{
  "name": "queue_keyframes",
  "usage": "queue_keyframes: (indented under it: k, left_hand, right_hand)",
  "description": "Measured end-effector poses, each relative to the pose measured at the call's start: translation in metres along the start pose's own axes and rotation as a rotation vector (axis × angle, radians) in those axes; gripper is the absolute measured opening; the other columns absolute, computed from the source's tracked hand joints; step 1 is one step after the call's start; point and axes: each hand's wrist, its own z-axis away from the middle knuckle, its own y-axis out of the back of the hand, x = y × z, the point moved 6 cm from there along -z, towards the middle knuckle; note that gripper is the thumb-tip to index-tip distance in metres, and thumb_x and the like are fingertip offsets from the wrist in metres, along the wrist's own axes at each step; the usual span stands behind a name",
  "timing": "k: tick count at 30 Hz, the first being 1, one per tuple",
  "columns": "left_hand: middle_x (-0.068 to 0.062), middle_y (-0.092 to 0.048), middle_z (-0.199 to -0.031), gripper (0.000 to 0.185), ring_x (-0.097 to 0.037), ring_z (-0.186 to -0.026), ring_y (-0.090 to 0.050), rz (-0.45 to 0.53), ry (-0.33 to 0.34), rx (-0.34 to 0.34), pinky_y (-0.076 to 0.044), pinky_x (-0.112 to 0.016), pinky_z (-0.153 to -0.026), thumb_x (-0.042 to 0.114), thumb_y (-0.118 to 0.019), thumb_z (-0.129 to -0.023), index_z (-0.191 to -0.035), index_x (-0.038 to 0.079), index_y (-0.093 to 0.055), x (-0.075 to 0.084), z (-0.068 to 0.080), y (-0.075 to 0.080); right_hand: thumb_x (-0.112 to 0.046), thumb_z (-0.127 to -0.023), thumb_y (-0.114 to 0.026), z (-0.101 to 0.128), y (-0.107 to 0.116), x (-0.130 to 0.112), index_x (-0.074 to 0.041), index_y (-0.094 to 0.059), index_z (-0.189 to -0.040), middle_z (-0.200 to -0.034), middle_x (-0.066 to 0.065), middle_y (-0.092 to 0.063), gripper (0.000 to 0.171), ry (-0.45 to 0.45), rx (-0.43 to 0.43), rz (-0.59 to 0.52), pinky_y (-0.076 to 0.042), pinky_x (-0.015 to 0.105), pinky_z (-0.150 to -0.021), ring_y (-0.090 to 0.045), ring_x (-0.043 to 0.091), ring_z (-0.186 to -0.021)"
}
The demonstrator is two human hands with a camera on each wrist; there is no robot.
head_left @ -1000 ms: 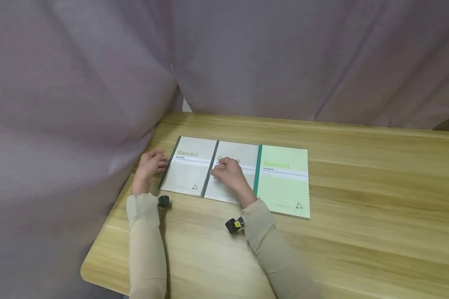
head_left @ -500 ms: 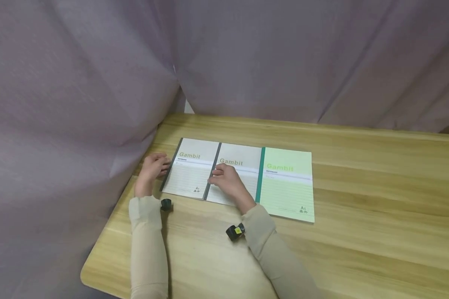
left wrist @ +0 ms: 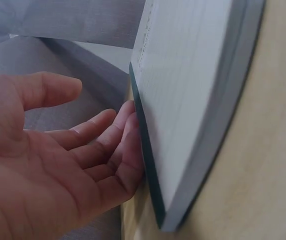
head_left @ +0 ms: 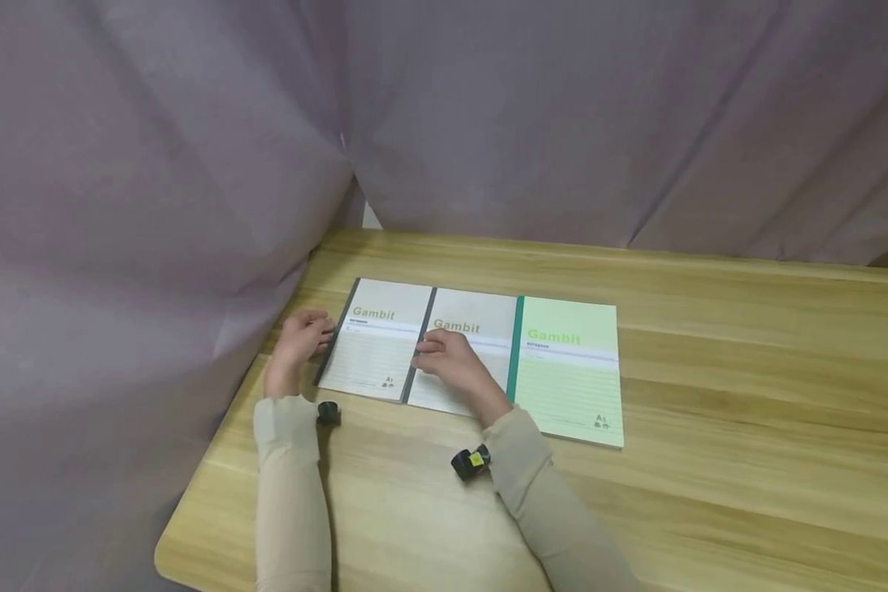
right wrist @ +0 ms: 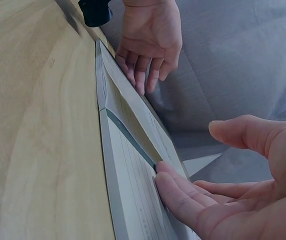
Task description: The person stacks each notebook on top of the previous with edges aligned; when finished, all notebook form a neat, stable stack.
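Three notebooks lie side by side in the head view: a left notebook and a middle notebook, both pale with dark spines, and a green notebook with a green spine. My left hand is at the outer spine of the left notebook, fingers loosely bent against it and thumb apart, as the left wrist view shows. My right hand reaches across the middle notebook, with its fingertips at the seam beside the left notebook. In the right wrist view the left notebook's edge bows up slightly there.
The notebooks lie on a wooden table. Grey-purple curtains hang behind the table and along its left side. A small black camera sits at the left wrist and another black camera at the right.
My right hand has come down from over the middle notebook's title to the seam beside the left notebook. My left hand stays at the outer spine. The head view has shifted slightly.
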Motion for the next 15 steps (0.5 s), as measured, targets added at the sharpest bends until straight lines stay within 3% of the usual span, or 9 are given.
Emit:
queue_keyframes:
  k: [7,15]
  left_hand:
    - [-0.03,-0.053,-0.138,0.047,-0.029,-0.109,-0.057,-0.076,-0.047,-0.004,-0.051,-0.027,-0.083,0.01,-0.048,-0.104,-0.146,-0.012,-0.042,0.004,0.002,-0.001]
    - [-0.033,-0.051,-0.139,0.051,-0.035,-0.119,-0.052,-0.115,-0.096,-0.035,-0.045,-0.04,-0.098,-0.004,-0.049,-0.095,-0.145,-0.014,-0.041,0.014,0.002,-0.001]
  right_hand:
    - [-0.004,-0.088,-0.068,0.003,-0.006,-0.001,0.012,-0.04,-0.146,-0.139,0.025,-0.055,0.066,0.027,-0.034,-0.015,-0.047,0.04,-0.104,-0.057,0.037,-0.125]
    - [0.003,-0.086,-0.07,-0.004,-0.009,-0.005,0.013,-0.035,-0.148,-0.14,0.028,-0.051,0.072,0.034,-0.056,-0.049,-0.051,0.036,-0.099,-0.059,0.038,-0.121]
